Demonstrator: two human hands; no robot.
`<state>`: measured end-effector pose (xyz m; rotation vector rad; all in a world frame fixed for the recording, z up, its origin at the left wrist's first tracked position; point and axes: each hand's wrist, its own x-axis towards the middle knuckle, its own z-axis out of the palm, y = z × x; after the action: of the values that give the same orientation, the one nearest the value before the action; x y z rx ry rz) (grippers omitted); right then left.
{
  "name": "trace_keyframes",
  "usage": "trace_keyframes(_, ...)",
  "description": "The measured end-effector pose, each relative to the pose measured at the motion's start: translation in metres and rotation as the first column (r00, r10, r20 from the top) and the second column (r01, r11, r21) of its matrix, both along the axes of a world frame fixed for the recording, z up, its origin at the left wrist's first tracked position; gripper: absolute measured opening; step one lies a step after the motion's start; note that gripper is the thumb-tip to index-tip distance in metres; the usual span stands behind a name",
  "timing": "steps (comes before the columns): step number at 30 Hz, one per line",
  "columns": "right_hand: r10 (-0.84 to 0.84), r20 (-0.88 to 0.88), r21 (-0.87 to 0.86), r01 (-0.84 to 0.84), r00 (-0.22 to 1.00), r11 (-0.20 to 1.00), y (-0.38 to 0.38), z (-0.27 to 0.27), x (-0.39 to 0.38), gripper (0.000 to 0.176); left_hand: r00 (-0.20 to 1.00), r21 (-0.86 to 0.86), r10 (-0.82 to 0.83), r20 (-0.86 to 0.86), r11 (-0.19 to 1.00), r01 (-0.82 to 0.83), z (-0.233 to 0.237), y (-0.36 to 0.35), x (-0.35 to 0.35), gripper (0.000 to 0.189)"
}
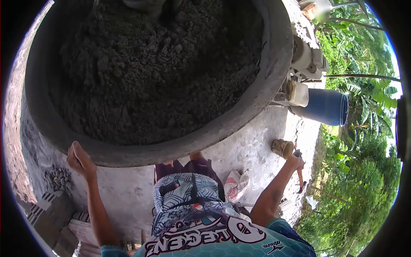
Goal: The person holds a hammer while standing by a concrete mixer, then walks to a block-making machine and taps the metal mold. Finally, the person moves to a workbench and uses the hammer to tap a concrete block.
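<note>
A big round grey basin (239, 124) fills the top of the head view, heaped with dark, damp, crumbly mortar mix (154, 68). My left hand (79, 161) is raised and grips the basin's lower rim at the left, fingers curled over the edge. My right hand (295, 162) is stretched out to the right, away from the basin. It is closed around a thin dark tool (300, 179) that hangs below the fist; its shape is too small to tell. A rusty tin can (282, 148) stands just left of that hand.
Bare concrete ground (252, 150) lies below. A blue barrel (323, 107) and white containers (298, 92) sit at right, with a crumpled white bag (236, 185) by my feet. Stacked bricks (55, 214) and a stone pile (58, 176) are at left. Green bushes (355, 184) border the right.
</note>
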<state>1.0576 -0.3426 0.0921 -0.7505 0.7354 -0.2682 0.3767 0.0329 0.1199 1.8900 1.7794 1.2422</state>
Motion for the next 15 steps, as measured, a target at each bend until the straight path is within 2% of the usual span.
trace_keyframes(1, 0.197, 0.003, 0.081, -0.197, 0.98, 0.977, 0.059, -0.014, -0.024, 0.031, 1.0, -0.003, 0.012, -0.003, 1.0, -0.012, 0.003, -0.003, 0.003, 0.054)
trace_keyframes(2, 0.506, 0.009, 0.131, -0.503, 0.863, 0.855, 0.117, -0.03, -0.063, 0.031, 1.0, -0.04, -0.009, 0.017, 0.999, 0.01, 0.007, -0.002, 0.007, 0.054)
trace_keyframes(3, 0.803, 0.012, 0.146, -0.796, 0.595, 0.588, 0.16, -0.039, -0.114, 0.031, 0.999, -0.072, -0.035, 0.039, 0.997, 0.038, 0.01, 0.0, 0.007, 0.055)
trace_keyframes(4, 0.935, 0.04, 0.179, -0.923, 0.353, 0.341, 0.181, -0.036, -0.147, 0.032, 0.999, -0.058, -0.036, 0.036, 0.998, 0.038, 0.011, 0.004, 0.004, 0.055)
trace_keyframes(5, 0.976, 0.014, 0.268, -0.941, 0.218, 0.206, 0.186, -0.02, -0.16, 0.033, 0.998, -0.077, -0.062, 0.023, 0.995, 0.064, 0.009, 0.006, 0.001, 0.055)
trace_keyframes(6, 0.978, 0.099, 0.374, -0.917, 0.184, 0.135, 0.159, -0.02, -0.146, 0.036, 0.996, -0.111, -0.084, 0.011, 0.99, 0.085, 0.008, 0.002, -0.002, 0.056)
trace_keyframes(8, 0.99, -0.034, 0.188, -0.972, 0.136, 0.14, 0.113, -0.031, -0.142, 0.037, 0.998, -0.082, -0.067, 0.021, 0.994, 0.069, 0.008, 0.001, 0.0, 0.055)
trace_keyframes(10, 0.967, -0.087, 0.159, -0.954, 0.241, 0.253, 0.068, -0.029, -0.136, 0.037, 0.998, -0.061, -0.06, 0.026, 0.996, 0.061, 0.007, -0.001, -0.001, 0.055)
trace_keyframes(12, 0.904, -0.082, 0.143, -0.892, 0.42, 0.428, 0.022, -0.02, -0.129, 0.037, 0.998, -0.024, -0.005, 0.069, 1.0, 0.006, 0.0, -0.001, -0.002, 0.056)
trace_keyframes(14, 0.816, -0.022, 0.148, -0.805, 0.578, 0.575, -0.056, -0.029, -0.093, 0.041, 0.997, -0.012, 0.008, 0.082, 1.0, -0.007, -0.005, 0.0, -0.003, 0.056)
trace_keyframes(15, 0.673, -0.061, 0.009, -0.674, 0.737, 0.739, -0.084, -0.028, -0.079, 0.046, 0.996, -0.005, 0.023, 0.088, 1.0, -0.023, -0.006, 0.0, -0.003, 0.056)
